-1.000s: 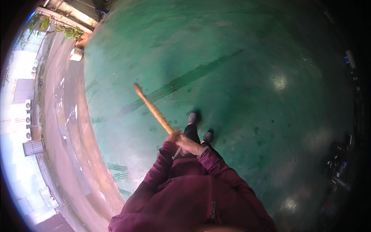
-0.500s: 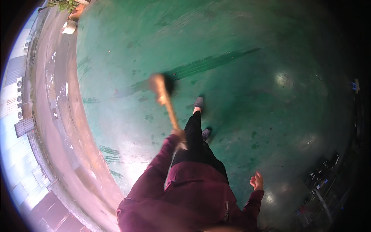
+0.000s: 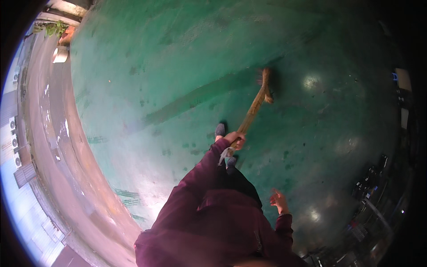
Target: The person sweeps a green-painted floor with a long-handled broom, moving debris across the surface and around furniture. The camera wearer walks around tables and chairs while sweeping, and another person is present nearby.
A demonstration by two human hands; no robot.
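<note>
My left hand [image 3: 235, 139] is wrapped round the handle of a straw-coloured broom [image 3: 252, 111], near its lower end. A whitish strip [image 3: 226, 154] hangs from that end, beside my hand. The broom reaches up and to the right, and its wider head [image 3: 266, 84] is at the green floor [image 3: 187, 58], near the right end of a dark streak [image 3: 191, 101]. Lower right, my right hand [image 3: 279, 201] is held out from my body with its fingers loosely apart and nothing in it.
My shoes [image 3: 220, 129] stand on the floor below the streak. A paved strip [image 3: 53, 120] runs along the left, with a white container [image 3: 60, 54] and a plant [image 3: 55, 29] at the upper left. Dark equipment [image 3: 369, 187] lines the right side.
My left hand has swept the broom from left to right along the streak, whose tread lines look smeared now. My right hand has shifted slightly left and up. The whole view has turned a little.
</note>
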